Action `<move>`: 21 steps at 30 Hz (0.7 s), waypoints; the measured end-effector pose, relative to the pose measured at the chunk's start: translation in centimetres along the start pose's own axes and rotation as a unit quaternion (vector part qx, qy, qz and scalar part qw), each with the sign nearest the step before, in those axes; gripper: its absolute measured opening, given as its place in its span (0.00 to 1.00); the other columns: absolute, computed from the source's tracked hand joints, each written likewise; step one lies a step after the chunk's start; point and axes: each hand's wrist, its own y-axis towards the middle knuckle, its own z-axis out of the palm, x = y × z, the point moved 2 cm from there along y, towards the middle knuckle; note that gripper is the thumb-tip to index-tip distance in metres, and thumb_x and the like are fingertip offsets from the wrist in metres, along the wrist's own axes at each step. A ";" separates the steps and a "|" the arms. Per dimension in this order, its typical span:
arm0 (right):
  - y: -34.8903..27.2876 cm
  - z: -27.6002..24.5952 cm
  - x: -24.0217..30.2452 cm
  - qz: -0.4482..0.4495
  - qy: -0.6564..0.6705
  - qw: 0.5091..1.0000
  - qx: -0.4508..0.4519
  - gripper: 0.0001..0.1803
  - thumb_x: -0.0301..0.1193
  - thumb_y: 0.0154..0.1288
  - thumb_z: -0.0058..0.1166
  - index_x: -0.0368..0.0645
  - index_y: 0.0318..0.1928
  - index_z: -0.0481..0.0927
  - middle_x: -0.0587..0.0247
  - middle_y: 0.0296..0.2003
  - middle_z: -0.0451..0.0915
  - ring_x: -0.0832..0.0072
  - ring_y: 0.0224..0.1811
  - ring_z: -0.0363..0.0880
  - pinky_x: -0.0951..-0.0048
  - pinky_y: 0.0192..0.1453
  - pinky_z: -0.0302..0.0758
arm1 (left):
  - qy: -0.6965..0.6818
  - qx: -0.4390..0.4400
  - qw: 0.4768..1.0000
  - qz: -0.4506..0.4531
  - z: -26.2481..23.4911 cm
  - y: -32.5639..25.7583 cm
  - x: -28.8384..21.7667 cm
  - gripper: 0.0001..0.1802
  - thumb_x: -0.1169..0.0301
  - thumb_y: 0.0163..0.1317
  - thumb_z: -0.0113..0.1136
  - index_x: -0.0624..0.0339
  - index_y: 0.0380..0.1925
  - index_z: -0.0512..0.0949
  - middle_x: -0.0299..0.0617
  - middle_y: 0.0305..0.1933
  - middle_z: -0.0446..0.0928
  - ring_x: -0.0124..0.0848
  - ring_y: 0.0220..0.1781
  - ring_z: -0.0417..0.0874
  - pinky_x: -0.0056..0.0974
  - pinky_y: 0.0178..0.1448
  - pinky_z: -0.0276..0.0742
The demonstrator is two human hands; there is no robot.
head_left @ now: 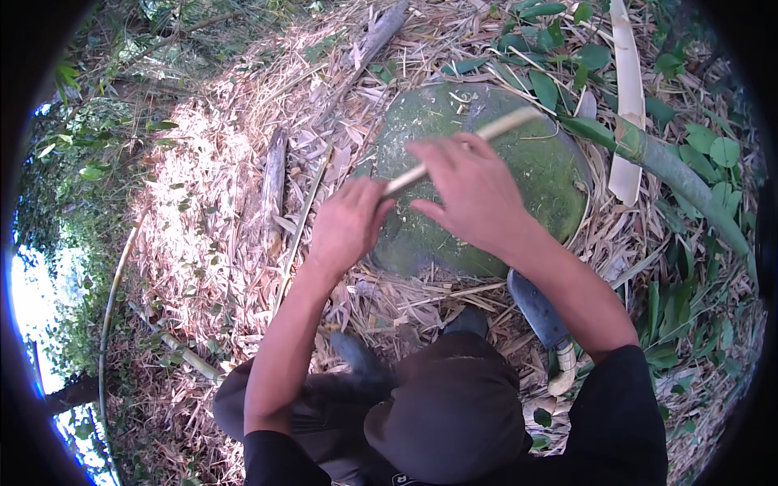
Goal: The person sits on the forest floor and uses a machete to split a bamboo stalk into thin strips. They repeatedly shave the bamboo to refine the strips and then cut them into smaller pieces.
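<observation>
A pale, narrow strip of split bamboo (515,123) slants across a large mossy green stone (535,194), its far end up and to the right. My left hand (348,220) is closed around the strip's near end, at the stone's left side. Over the middle of the strip is my right hand (470,190), slightly blurred, with its fingers stretched out and the thumb apart. Whether its fingertips touch the strip, I cannot tell. Below my right forearm lies a broad-bladed chopping knife (535,308) with a pale handle, partly hidden by the arm.
A green bamboo pole (689,182) and a wide pale split bamboo piece (628,89) lie right of the stone. Weathered wood (274,182) rests on dry leaf litter at left. My shoes (356,352) and bent knees are close to the stone's front edge.
</observation>
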 end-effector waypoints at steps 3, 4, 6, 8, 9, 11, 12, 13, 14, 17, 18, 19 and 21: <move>-4.3 -1.8 -0.8 0.085 0.047 0.988 -0.121 0.28 0.35 0.59 0.72 0.41 0.57 0.77 0.52 0.57 0.79 0.57 0.60 0.79 0.57 0.63 0.76 | 0.018 -0.027 0.995 -0.095 2.0 -2.8 2.9 0.13 0.65 0.71 0.61 0.62 0.47 0.74 0.50 0.41 0.80 0.51 0.41 0.84 0.51 0.41 0.80; -7.2 -2.0 -1.6 0.156 0.066 0.977 -0.131 0.28 0.33 0.59 0.71 0.41 0.58 0.77 0.51 0.56 0.80 0.57 0.60 0.79 0.58 0.64 0.75 | 0.011 -0.014 0.992 -0.121 2.5 -3.5 3.4 0.14 0.64 0.71 0.61 0.62 0.47 0.74 0.52 0.41 0.80 0.53 0.41 0.84 0.51 0.41 0.80; -14.6 -2.5 -2.8 0.282 0.060 0.949 -0.126 0.27 0.27 0.60 0.69 0.39 0.59 0.75 0.51 0.55 0.80 0.58 0.59 0.79 0.60 0.66 0.72 | -0.002 0.013 0.983 -0.181 3.3 -5.5 3.9 0.15 0.62 0.71 0.61 0.62 0.48 0.73 0.55 0.39 0.81 0.56 0.40 0.85 0.53 0.41 0.80; -23.4 -3.3 -3.2 0.317 -0.002 0.931 -0.180 0.26 0.24 0.61 0.66 0.34 0.58 0.73 0.50 0.54 0.77 0.56 0.59 0.76 0.59 0.69 0.69 | -0.020 0.037 0.976 -0.214 4.0 -6.4 4.0 0.17 0.61 0.71 0.60 0.62 0.48 0.72 0.57 0.37 0.81 0.57 0.38 0.85 0.54 0.40 0.80; -27.5 -3.7 -2.8 0.361 -0.029 0.918 -0.161 0.25 0.25 0.64 0.64 0.34 0.60 0.71 0.48 0.55 0.75 0.56 0.62 0.73 0.58 0.70 0.66 | -0.024 0.051 0.971 -0.233 4.4 -7.2 4.2 0.18 0.60 0.71 0.60 0.62 0.48 0.72 0.58 0.35 0.82 0.57 0.37 0.85 0.54 0.40 0.80; -33.7 -4.5 -0.6 0.440 -0.063 0.882 -0.154 0.26 0.28 0.67 0.62 0.34 0.61 0.68 0.47 0.56 0.73 0.54 0.62 0.71 0.56 0.69 0.65 | -0.030 0.055 0.963 -0.260 5.1 -8.3 4.6 0.24 0.54 0.68 0.64 0.63 0.50 0.70 0.62 0.32 0.82 0.60 0.35 0.86 0.56 0.39 0.80; -36.8 -4.8 0.2 0.481 -0.032 0.868 -0.115 0.27 0.31 0.67 0.62 0.33 0.62 0.68 0.46 0.55 0.73 0.52 0.61 0.71 0.55 0.69 0.65 | -0.029 0.071 0.958 -0.278 5.1 -8.4 4.4 0.26 0.53 0.67 0.65 0.63 0.50 0.70 0.63 0.32 0.82 0.60 0.35 0.86 0.57 0.38 0.80; -39.3 -5.1 1.0 0.518 -0.001 0.852 -0.077 0.28 0.33 0.68 0.62 0.33 0.62 0.67 0.46 0.54 0.73 0.50 0.60 0.71 0.54 0.68 0.65 | -0.027 0.085 0.951 -0.295 5.2 -8.6 4.2 0.28 0.51 0.66 0.66 0.64 0.50 0.70 0.65 0.32 0.82 0.61 0.35 0.86 0.57 0.38 0.79; -40.8 -5.4 1.7 0.519 0.015 0.855 -0.017 0.30 0.33 0.66 0.64 0.33 0.62 0.67 0.44 0.55 0.73 0.49 0.59 0.71 0.54 0.68 0.65 | -0.033 0.086 0.949 -0.302 5.2 -9.0 4.1 0.33 0.51 0.63 0.69 0.65 0.53 0.67 0.66 0.33 0.82 0.61 0.35 0.86 0.57 0.40 0.81; -42.2 -5.2 2.6 0.520 0.032 0.844 0.131 0.34 0.34 0.61 0.69 0.34 0.62 0.67 0.41 0.56 0.74 0.46 0.59 0.72 0.52 0.68 0.65 | -0.065 0.110 0.927 -0.352 4.8 -9.7 3.6 0.33 0.58 0.61 0.70 0.65 0.56 0.64 0.66 0.36 0.82 0.62 0.38 0.86 0.57 0.42 0.81; -42.1 -4.9 2.8 0.526 0.016 0.835 0.161 0.36 0.34 0.59 0.71 0.35 0.62 0.68 0.40 0.56 0.74 0.45 0.60 0.72 0.51 0.69 0.64 | -0.075 0.104 0.931 -0.343 4.6 -10.1 3.5 0.33 0.60 0.60 0.70 0.65 0.57 0.63 0.66 0.37 0.82 0.62 0.39 0.86 0.56 0.42 0.81; -41.8 -4.7 3.0 0.530 0.001 0.826 0.192 0.37 0.35 0.57 0.72 0.35 0.63 0.68 0.39 0.56 0.74 0.44 0.60 0.71 0.51 0.69 0.64 | -0.084 0.098 0.934 -0.334 4.3 -10.5 3.5 0.33 0.63 0.59 0.69 0.64 0.57 0.63 0.65 0.38 0.81 0.62 0.40 0.86 0.56 0.43 0.81; -42.1 -3.9 2.4 0.563 0.027 0.809 0.167 0.36 0.32 0.52 0.75 0.37 0.60 0.71 0.42 0.49 0.81 0.47 0.55 0.79 0.53 0.63 0.72 | -0.094 0.071 0.949 -0.293 3.7 -11.4 3.7 0.32 0.67 0.58 0.68 0.64 0.57 0.62 0.64 0.40 0.81 0.62 0.41 0.85 0.55 0.44 0.81</move>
